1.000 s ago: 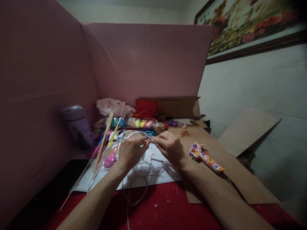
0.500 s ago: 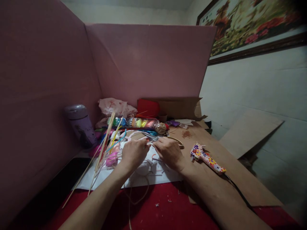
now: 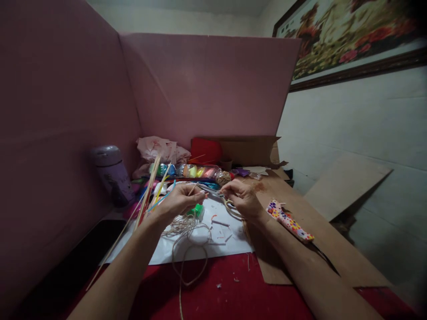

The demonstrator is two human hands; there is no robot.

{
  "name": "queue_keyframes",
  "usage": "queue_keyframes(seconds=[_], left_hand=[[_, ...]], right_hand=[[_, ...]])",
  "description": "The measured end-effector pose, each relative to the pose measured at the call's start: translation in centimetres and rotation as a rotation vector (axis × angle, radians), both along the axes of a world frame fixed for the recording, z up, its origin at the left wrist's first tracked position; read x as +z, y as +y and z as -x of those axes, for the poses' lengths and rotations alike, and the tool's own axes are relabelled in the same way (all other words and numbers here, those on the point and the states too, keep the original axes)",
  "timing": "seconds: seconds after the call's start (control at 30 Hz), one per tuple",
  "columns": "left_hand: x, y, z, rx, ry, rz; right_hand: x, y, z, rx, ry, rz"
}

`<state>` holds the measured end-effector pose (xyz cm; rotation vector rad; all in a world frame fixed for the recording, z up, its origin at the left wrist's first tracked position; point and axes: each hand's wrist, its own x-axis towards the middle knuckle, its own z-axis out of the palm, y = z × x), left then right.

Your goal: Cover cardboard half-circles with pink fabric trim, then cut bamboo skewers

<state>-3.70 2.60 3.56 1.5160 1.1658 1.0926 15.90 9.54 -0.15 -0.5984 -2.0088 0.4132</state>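
Observation:
My left hand (image 3: 185,198) is closed, thumb against fingers. A small white and orange bit (image 3: 203,192) shows at its fingertips, too small to name, and a short thin stick-like end pokes up by the thumb. To its right, my right hand (image 3: 242,198) is pinched, and what lies between its fingertips cannot be made out. Scissors (image 3: 231,209) with gold-coloured handles lie beside and partly behind the right hand, their blades pointing toward the left hand. Below the left hand is loose twine (image 3: 187,226), with a green piece (image 3: 196,210) beside it.
Wooden skewers (image 3: 147,191) lean at left near a purple bottle (image 3: 113,175). Packs of coloured clay (image 3: 193,170) and a twine ball (image 3: 223,178) are at the back. A flower-patterned glue gun (image 3: 290,222) lies on cardboard (image 3: 333,249). White paper (image 3: 167,255) covers part of the red cloth (image 3: 233,293).
My hands have moved apart. The left turned and shifted left; the right rose slightly, its fingers lifting. The scissors' near handle, the green piece and more of the twine have come into view.

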Motion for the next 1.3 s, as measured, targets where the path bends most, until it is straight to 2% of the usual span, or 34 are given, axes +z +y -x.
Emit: queue_keyframes(seconds=[0.1,0.2,0.3,0.4,0.53,0.63,0.73,0.9,1.0,1.07,1.17,1.23,1.3], left_hand=[[-0.1,0.0,0.0,0.02,-0.189,-0.011],[0.0,0.2,0.0,0.018,-0.398,-0.003],[0.2,0.4,0.1,-0.032,-0.57,0.061],[0.1,0.4,0.0,-0.03,-0.685,0.038],[-0.4,0.4,-1.0,0.014,-0.772,-0.114],[-0.9,0.5,-1.8,0.04,-0.793,-0.199],[-1.5,0.7,-2.6,0.066,-0.778,-0.292],[-2.7,1.0,-3.4,0.085,-0.675,-0.341],[-3.5,1.3,-3.5,0.118,-0.515,-0.333],[-4.0,1.5,-3.3,0.122,-0.364,-0.338],[-4.5,1.7,-3.1,0.141,-0.193,-0.406],[-4.5,1.7,-3.2,0.185,-0.133,-0.463],[-4.5,1.6,-3.4,0.216,-0.105,-0.494]], right_hand=[[0.0,0.2,-0.2,-0.254,-0.188,-0.334],[-0.2,0.1,0.0,-0.291,-0.435,-0.515],[-0.5,0.2,0.1,-0.334,-0.603,-0.601],[-0.6,1.0,-0.5,-0.516,-0.661,-0.611],[-1.0,2.7,-1.6,-0.731,-0.678,-0.514],[-1.5,3.4,-1.8,-0.825,-0.671,-0.429],[-1.9,3.2,-1.6,-0.853,-0.659,-0.398],[-1.8,1.4,-0.6,-0.749,-0.639,-0.352],[-1.6,0.1,0.2,-0.632,-0.592,-0.306],[-1.6,-0.4,0.8,-0.496,-0.514,-0.274],[-2.0,-1.0,1.7,-0.178,-0.333,-0.174],[-2.3,-1.3,2.3,0.004,-0.209,-0.068],[-2.5,-1.4,2.8,0.117,-0.102,0.047]])
